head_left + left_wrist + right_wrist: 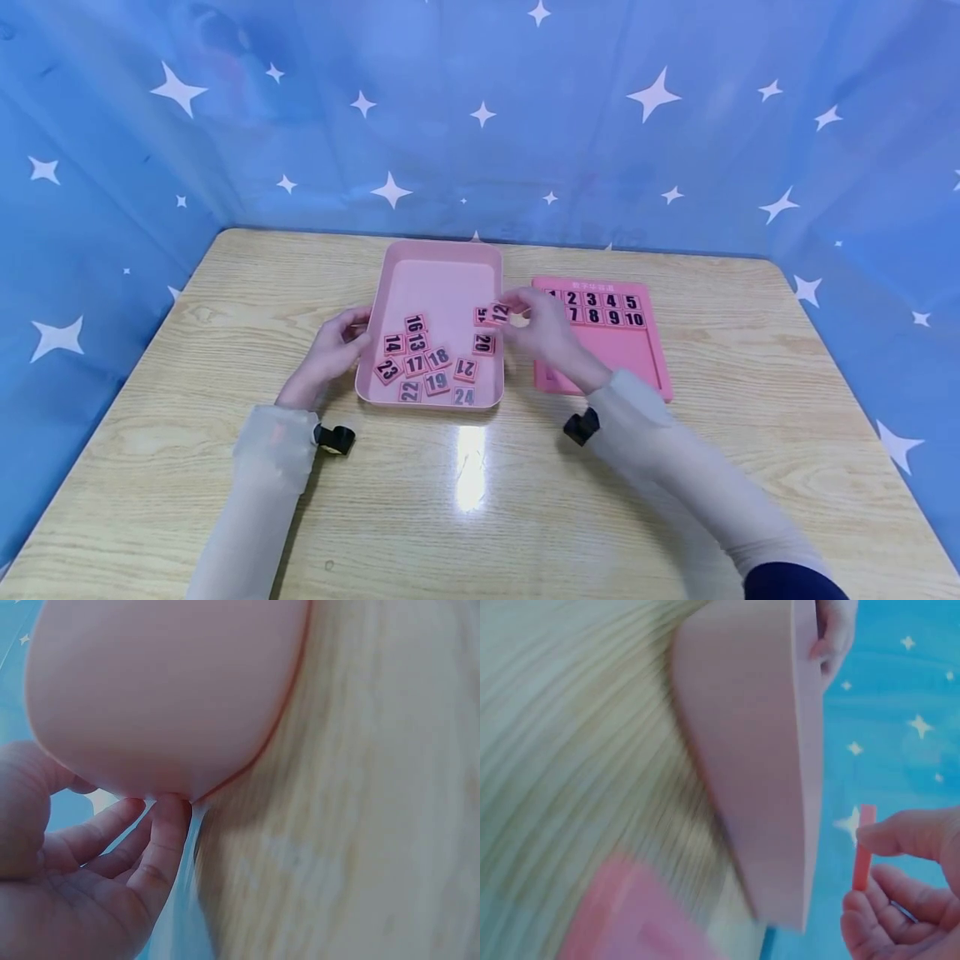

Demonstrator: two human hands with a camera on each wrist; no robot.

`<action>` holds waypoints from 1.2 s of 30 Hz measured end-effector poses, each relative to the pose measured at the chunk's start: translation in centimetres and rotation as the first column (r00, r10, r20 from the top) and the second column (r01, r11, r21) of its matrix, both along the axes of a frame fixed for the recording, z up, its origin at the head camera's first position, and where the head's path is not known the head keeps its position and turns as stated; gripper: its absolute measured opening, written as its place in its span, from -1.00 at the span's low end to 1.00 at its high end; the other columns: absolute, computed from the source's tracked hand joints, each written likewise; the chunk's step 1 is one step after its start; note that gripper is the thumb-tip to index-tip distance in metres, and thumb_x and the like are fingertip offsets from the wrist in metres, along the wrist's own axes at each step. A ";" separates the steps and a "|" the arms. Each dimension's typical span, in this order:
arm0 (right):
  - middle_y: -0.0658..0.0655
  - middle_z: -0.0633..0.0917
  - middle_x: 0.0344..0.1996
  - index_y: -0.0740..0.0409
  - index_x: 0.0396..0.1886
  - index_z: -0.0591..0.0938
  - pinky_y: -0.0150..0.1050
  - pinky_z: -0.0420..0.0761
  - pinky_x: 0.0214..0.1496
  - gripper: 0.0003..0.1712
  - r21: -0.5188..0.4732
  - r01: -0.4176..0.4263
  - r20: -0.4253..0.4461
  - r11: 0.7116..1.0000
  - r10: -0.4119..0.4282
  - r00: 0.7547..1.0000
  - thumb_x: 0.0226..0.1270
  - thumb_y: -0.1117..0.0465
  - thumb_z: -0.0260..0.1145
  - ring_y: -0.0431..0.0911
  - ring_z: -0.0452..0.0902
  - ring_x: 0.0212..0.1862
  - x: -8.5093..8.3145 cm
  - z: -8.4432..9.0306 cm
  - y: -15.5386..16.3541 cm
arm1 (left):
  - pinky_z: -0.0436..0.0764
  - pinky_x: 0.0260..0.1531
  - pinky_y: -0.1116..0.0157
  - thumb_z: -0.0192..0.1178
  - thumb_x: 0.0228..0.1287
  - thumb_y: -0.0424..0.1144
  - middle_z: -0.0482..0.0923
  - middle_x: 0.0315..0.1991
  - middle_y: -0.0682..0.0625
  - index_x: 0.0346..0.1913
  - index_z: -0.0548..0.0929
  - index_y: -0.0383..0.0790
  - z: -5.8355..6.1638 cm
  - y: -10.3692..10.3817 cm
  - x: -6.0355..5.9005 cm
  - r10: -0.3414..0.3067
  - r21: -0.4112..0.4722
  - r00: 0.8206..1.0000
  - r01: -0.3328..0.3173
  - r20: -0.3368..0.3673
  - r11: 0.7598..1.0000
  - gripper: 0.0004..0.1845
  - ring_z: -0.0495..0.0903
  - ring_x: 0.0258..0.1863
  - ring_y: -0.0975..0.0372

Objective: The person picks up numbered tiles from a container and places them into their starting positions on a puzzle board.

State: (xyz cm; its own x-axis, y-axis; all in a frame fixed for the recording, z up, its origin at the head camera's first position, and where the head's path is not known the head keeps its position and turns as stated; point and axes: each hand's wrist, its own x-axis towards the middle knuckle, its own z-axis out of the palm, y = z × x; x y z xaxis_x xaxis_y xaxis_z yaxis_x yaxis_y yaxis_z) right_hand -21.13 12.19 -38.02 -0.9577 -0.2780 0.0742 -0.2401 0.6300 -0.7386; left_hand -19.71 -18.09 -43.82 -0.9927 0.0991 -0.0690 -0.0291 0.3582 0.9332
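Note:
My right hand [546, 329] pinches a pink number tile marked 12 [498, 312] between thumb and fingers, above the tray's right edge. Seen edge-on in the right wrist view, the tile [865, 847] is held up beside the pale pink tray [442, 279]. Against the tray's left outer wall rest the fingertips of my left hand [333, 346], its fingers loosely bent. The left wrist view shows these fingertips [171, 814] touching the wall. Inside the tray lie several loose tiles, such as 17 [415, 364], 20 [483, 343] and 24 [463, 397], turned various ways.
Right of the tray, partly behind my right hand, lies a pink puzzle frame [611, 354]. Its top two rows hold tiles in number order up to 10 [634, 319]. The wooden table [405, 500] meets a blue star-patterned curtain [450, 158] at the back.

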 end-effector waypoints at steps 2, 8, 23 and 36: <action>0.30 0.63 -0.09 0.37 0.00 0.56 -0.07 0.53 0.03 -0.53 -0.005 0.018 -0.010 1.000 -0.018 1.000 0.01 0.42 0.39 0.11 0.52 -0.05 0.2 -0.2 1.5 | 0.46 -0.10 0.43 -0.02 0.22 -0.53 0.40 0.10 -0.43 0.25 0.30 -0.56 0.0 0.0 0.0 0.002 0.002 1.000 -0.002 -0.001 1.000 -0.51 0.43 0.01 -0.10; 0.37 0.60 -0.09 0.43 -0.01 0.55 -0.03 0.53 0.03 -0.56 -0.001 0.081 -0.008 0.997 -0.081 0.997 0.03 0.49 0.33 0.17 0.52 -0.06 0.7 -0.7 5.7 | 0.45 -0.12 0.47 -0.03 0.23 -0.52 0.40 0.10 -0.41 0.26 0.30 -0.55 0.2 0.0 0.1 0.003 0.002 1.000 -0.003 0.011 1.000 -0.51 0.43 0.02 -0.10; 0.33 0.62 -0.30 0.45 -0.11 0.58 -0.06 0.55 -0.13 -0.65 0.120 0.172 -0.005 0.978 -0.172 0.985 0.08 0.40 0.37 0.10 0.51 -0.23 1.0 -3.1 10.2 | 0.44 -0.13 0.50 -0.05 0.23 -0.53 0.39 0.11 -0.43 0.25 0.29 -0.57 0.2 0.0 0.1 0.000 0.001 1.000 0.000 0.008 1.000 -0.51 0.43 0.04 -0.13; 0.35 0.65 -0.33 0.45 -0.20 0.60 -0.16 0.57 -0.30 -0.72 0.183 0.199 0.015 0.963 -0.205 0.979 0.08 0.39 0.38 0.09 0.56 -0.30 0.7 -4.2 10.8 | 0.44 -0.16 0.53 -0.05 0.24 -0.52 0.39 0.12 -0.41 0.25 0.30 -0.56 0.0 0.0 0.0 0.004 0.004 1.000 -0.004 0.013 1.000 -0.51 0.43 0.03 -0.10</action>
